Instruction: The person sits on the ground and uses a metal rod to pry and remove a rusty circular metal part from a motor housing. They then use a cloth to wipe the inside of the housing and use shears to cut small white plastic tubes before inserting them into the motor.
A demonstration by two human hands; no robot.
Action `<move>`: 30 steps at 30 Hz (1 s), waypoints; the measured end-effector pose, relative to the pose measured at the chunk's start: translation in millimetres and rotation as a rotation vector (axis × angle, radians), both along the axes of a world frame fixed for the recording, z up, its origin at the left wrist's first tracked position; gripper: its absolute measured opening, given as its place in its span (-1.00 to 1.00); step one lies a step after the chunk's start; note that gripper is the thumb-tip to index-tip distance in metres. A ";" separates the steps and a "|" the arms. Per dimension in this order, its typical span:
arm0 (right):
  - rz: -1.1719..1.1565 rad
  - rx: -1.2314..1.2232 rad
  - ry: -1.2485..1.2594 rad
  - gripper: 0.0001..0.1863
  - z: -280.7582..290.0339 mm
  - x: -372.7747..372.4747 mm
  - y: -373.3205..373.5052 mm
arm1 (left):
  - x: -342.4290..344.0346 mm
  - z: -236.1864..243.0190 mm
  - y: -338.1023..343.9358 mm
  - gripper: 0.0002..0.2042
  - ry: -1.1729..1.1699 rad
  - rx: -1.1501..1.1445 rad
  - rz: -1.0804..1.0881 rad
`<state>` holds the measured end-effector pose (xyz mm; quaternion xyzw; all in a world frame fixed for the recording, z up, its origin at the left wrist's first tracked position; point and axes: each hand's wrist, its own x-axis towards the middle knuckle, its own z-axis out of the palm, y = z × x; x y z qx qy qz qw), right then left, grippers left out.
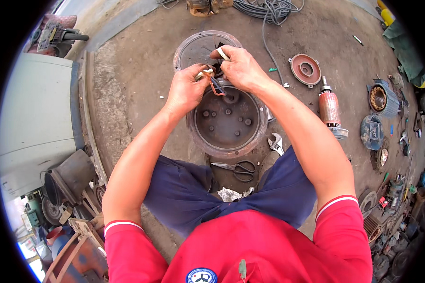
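Both my hands meet over the joint of two round metal housing parts on the ground. My left hand [188, 87] is closed around dark wires [217, 86] with bare copper showing and a pale sleeve or strip beside the thumb. My right hand [243, 68] pinches a whitish strip [222, 54] just above them. Below lies the nearer round housing [229, 125], dished, with several bolt heads inside. The farther round flange [193, 47] is partly covered by my hands. Between my knees are black-handled scissors [243, 170] and an adjustable wrench [276, 143].
On the right lie a reddish end cover [305, 78], a rotor [329, 107], a blue finned stator [384, 99] and many motor parts. A coil of grey cable [269, 10] is at the back. A pale vehicle panel [38, 104] and a cart stand left. Crumpled foil [230, 194] lies near me.
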<state>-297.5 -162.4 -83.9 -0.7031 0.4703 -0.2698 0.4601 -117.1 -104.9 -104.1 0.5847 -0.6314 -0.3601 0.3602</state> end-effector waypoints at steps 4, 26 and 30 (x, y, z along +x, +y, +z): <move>0.071 0.182 -0.117 -0.71 -2.1 -4.4 -3.0 | -8.6 5.4 -3.0 -0.78 -0.093 -0.008 -0.032; -0.202 0.223 -0.278 -0.88 -1.8 -18.6 10.2 | -21.4 11.0 -17.3 -0.82 -0.082 0.121 -0.008; -0.250 0.303 -0.333 -0.90 3.8 -19.2 10.9 | -26.0 16.0 -14.1 -0.82 -0.047 0.136 0.010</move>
